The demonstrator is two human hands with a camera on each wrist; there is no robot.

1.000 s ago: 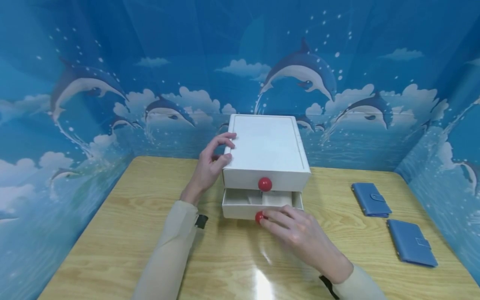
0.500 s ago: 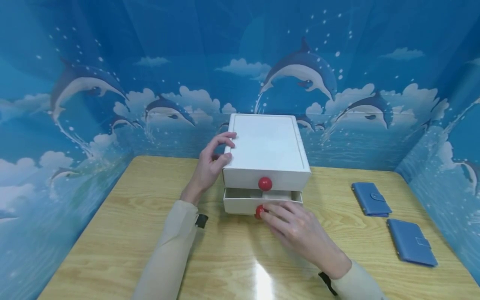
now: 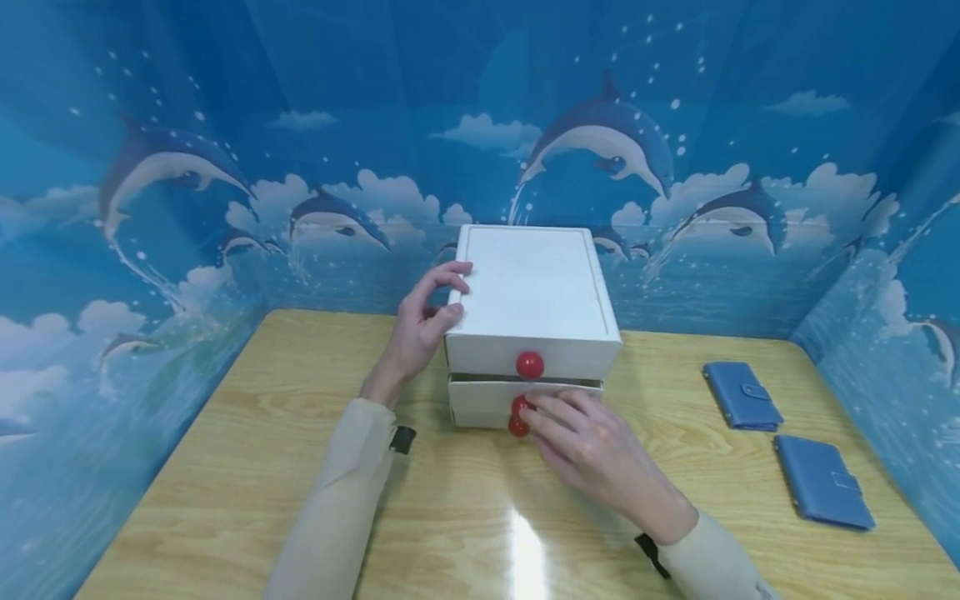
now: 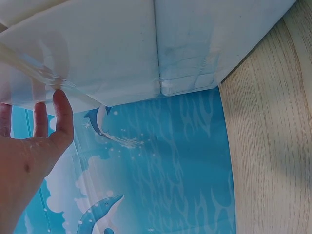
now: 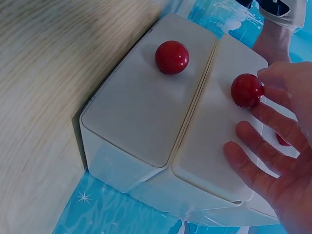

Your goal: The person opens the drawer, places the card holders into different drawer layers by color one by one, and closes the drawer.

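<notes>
A white drawer unit (image 3: 536,283) with round red knobs stands on the table. Its middle drawer (image 3: 480,402) sticks out slightly, leaving a thin dark gap under the top drawer (image 3: 480,357). Thumb and index finger of my right hand (image 3: 588,442) pinch the middle drawer's red knob (image 5: 247,90); the other fingers spread over that drawer's front in the right wrist view. My left hand (image 3: 420,321) rests its fingertips and thumb on the unit's upper left edge. The bottom drawer's knob (image 5: 172,57) shows just below the pinched one; that drawer is flush.
Two blue card holders (image 3: 742,397) (image 3: 823,482) with snap straps lie at the right of the wooden table (image 3: 285,467). A blue curtain (image 3: 360,100) printed with dolphins hangs behind and at both sides.
The middle drawer has slid inward, from well out with its inside showing to nearly closed, with my right hand following its knob. The bottom knob has come into view. My left hand stays put.
</notes>
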